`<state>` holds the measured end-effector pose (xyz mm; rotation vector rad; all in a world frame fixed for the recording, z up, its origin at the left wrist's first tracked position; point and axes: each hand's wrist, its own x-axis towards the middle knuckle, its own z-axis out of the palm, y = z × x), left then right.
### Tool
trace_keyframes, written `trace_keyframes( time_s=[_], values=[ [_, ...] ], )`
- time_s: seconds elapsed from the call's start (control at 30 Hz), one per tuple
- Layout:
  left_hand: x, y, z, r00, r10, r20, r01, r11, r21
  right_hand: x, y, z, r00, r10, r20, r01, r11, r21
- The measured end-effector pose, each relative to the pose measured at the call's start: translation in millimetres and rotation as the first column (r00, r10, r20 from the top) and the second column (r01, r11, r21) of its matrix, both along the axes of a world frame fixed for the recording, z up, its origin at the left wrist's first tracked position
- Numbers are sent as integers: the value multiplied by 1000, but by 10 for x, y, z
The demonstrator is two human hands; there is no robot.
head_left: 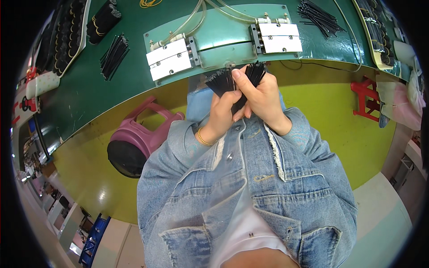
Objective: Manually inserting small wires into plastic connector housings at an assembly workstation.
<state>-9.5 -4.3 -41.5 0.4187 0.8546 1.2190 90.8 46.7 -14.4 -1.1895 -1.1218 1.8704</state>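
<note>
Leftmost, a purple plastic stool [143,134] stands on the yellow-green floor [330,120]. Centrally, the left hand [222,114] and right hand [261,96] both clench a fanned bundle of thin black strips [223,80], held just below the green workbench [89,94] edge. Loose black strips [319,18] lie at right.

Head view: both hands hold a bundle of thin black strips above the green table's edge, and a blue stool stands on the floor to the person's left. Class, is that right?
Not quite. The head view shows the stool is pink-purple, not blue. The rest holds: the left hand and right hand hold the black strips at the green table edge.
</note>
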Motion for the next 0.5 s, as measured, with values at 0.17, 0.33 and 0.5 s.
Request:
trace_keyframes(
  time_s=[0.17, 0.33, 0.5],
  values=[
    [-30, -27, -93, 1000, -26, 5, 25, 999, 31, -8, 5, -1, 1000, 0, 1, 0, 1000, 4],
    [-25, -32, -91, 1000, -22, 15, 22, 1000, 19, -12, 4, 22, 1000, -10, -8, 10, 1000, -1],
    [-22, -28, -84, 1000, -18, 8, 18, 1000, 26, -10, -5, 12, 1000, -3, -18, 3, 1000, -4]
  ],
)
